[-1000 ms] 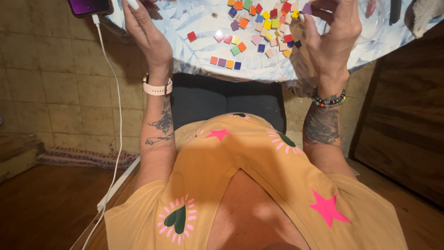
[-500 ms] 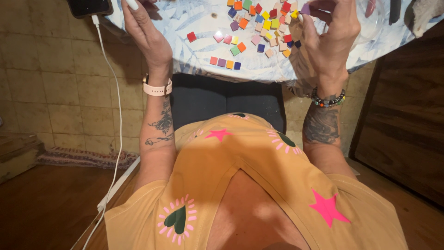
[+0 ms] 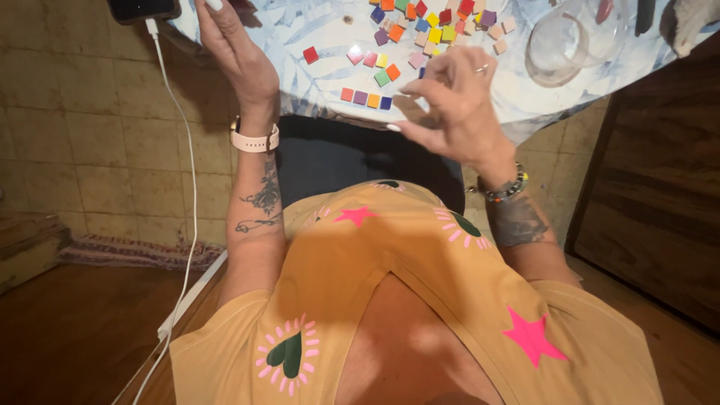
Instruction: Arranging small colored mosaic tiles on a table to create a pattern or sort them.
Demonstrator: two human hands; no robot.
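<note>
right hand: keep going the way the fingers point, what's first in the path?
The right hand points its fingers left, over the table edge. First in line looks like the row of coloured square tiles near that edge, though depth is unclear.

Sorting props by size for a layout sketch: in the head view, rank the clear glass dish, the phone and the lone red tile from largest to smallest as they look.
1. Clear glass dish.
2. Phone, though the frame edge cuts it off, so its rank against the dish is unsure.
3. Lone red tile, plainly smallest.

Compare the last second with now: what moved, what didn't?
The right hand dropped from its raised, palm-up pose, fingers now curled just above the small coloured tiles; whether it holds one is unclear. The view also shifted, revealing a clear glass bowl. The left hand stays raised and empty; the tiles kept their places.
</note>
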